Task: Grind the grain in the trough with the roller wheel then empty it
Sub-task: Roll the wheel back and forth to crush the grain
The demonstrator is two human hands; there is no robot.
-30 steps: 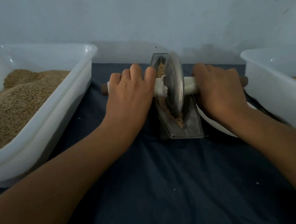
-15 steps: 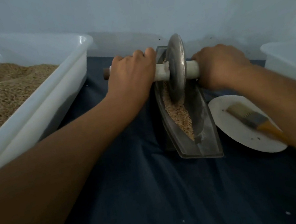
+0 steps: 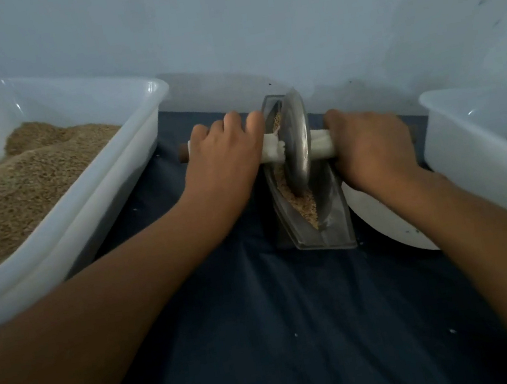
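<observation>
Two hands gripping one roller wheel [image 3: 295,142] by its white-wrapped axle: left hand [image 3: 224,160] curled round the left end, right hand [image 3: 370,144] curled round the right end. Metal disc standing upright in a narrow metal trough [image 3: 334,232], on dark blue cloth [image 3: 283,335]. Tan grain [image 3: 304,200] along the trough's channel, under and nearer than the disc. Large white tub [image 3: 138,136] of grain at left; second white tub [image 3: 468,140] at right. White plate [image 3: 392,227] partly hidden beneath the right forearm.
</observation>
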